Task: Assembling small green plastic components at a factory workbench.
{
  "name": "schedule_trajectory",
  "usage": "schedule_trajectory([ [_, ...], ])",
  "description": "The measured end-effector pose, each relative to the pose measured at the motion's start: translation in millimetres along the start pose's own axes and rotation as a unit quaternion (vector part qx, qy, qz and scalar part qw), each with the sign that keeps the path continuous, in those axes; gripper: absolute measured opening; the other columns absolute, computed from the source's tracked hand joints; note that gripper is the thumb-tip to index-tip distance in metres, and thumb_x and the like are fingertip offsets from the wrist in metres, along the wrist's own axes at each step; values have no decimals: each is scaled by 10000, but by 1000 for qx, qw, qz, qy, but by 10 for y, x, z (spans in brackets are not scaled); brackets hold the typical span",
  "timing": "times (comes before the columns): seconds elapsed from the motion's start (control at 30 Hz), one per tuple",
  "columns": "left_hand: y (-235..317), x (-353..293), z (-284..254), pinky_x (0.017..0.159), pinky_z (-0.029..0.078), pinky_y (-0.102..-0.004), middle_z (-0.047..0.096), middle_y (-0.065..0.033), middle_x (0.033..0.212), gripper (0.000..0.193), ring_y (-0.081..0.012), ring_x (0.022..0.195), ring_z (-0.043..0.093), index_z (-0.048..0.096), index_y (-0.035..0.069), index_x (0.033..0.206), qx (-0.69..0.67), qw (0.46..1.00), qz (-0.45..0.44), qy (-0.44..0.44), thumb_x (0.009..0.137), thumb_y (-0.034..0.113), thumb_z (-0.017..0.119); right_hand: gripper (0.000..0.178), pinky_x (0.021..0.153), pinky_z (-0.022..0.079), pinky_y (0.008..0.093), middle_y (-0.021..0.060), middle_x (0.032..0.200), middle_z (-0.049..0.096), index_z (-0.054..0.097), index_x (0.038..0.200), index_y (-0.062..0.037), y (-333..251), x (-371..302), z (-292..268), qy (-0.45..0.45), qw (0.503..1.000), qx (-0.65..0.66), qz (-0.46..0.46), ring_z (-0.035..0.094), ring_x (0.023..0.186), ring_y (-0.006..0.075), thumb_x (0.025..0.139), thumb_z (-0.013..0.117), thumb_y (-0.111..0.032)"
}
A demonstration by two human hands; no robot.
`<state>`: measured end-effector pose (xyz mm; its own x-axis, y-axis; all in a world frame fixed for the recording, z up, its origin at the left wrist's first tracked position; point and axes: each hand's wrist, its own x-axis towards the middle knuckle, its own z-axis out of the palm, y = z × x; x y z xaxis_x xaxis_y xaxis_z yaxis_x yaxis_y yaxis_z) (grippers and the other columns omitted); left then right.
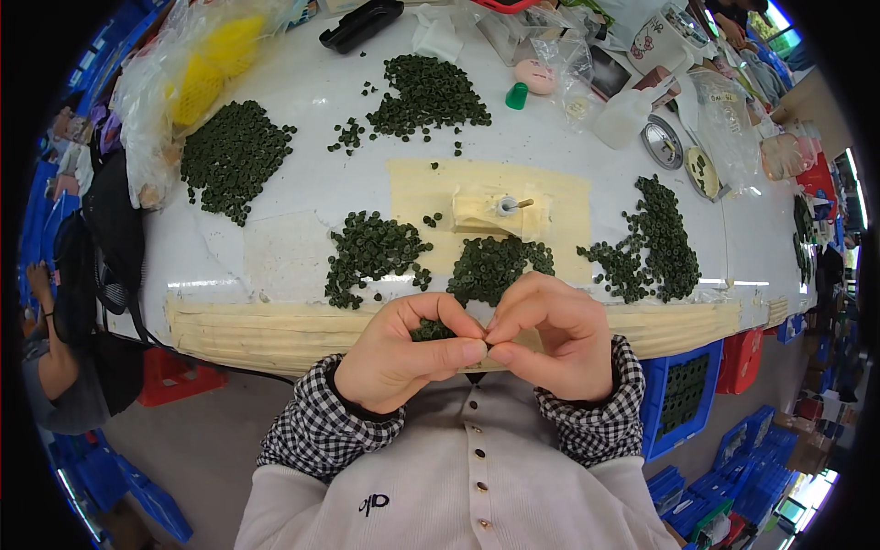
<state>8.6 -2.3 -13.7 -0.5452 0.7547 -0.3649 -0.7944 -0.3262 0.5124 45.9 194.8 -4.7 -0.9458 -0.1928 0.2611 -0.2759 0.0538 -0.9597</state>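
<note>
My left hand [403,353] and my right hand [561,337] meet over the table's near edge. Thumb and index finger of each are pinched together, tips touching; whatever they hold is too small and hidden to make out. Small dark green pieces [431,330] show in the gap between my left thumb and index finger; I cannot tell whether they lie in the palm or beneath it. Right beyond my fingers is a pile of small round dark green parts [500,268]. A tape-wrapped block [477,213] with a short metal pin [522,203] stands behind that pile.
More green piles lie at left [236,160], back [429,96], middle left [371,257] and right [655,243]. A white bottle [623,119], round tins [662,142] and a green cap [517,96] sit back right. A blue crate [653,431] is below right. Another person's arm [57,344] shows far left.
</note>
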Motion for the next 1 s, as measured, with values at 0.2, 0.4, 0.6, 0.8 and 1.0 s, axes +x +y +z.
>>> schedule_trajectory([
  [0.2, 11, -4, 17, 566, 390, -171, 633, -43, 845, 51, -42, 669, 504, 610, 18, 888, 23, 999, 19, 24, 846, 2, 633, 183, 631, 461, 276, 79, 837, 607, 660, 873, -24, -30, 8, 23, 22, 990, -116, -76, 579, 725, 193, 705, 721, 17],
  [0.4, 64, -24, 55, 688, 459, -206, 654, -41, 840, 96, -67, 753, 564, 658, -15, 905, 197, 978, 50, 37, 852, 64, 645, 173, 612, 455, 286, 88, 834, 605, 656, 867, -19, -50, 16, 45, 40, 979, -174, -100, 570, 710, 206, 708, 713, 21],
  [0.6, 53, -30, 57, 719, 469, -220, 668, -56, 848, 113, -76, 785, 582, 663, -25, 928, 320, 938, 125, 53, 858, 53, 623, 180, 636, 471, 268, 92, 847, 608, 670, 871, -16, -26, -2, 56, 42, 984, -160, -63, 590, 748, 190, 715, 682, 73],
  [0.8, 65, -23, 73, 688, 474, -214, 677, -73, 854, 105, -77, 760, 590, 667, -32, 908, 297, 947, 106, 66, 846, 44, 630, 170, 656, 475, 264, 98, 846, 619, 674, 867, -9, -35, -12, 65, 43, 989, -139, -32, 599, 760, 185, 725, 660, 83],
  [1.0, -53, 1, 12, 628, 437, -206, 651, -39, 799, 85, -50, 684, 525, 667, -32, 878, 343, 918, 185, 78, 834, 32, 632, 141, 684, 481, 269, 100, 861, 625, 656, 887, 3, 43, -63, 100, 64, 997, -4, 49, 604, 783, 170, 757, 637, 54],
])
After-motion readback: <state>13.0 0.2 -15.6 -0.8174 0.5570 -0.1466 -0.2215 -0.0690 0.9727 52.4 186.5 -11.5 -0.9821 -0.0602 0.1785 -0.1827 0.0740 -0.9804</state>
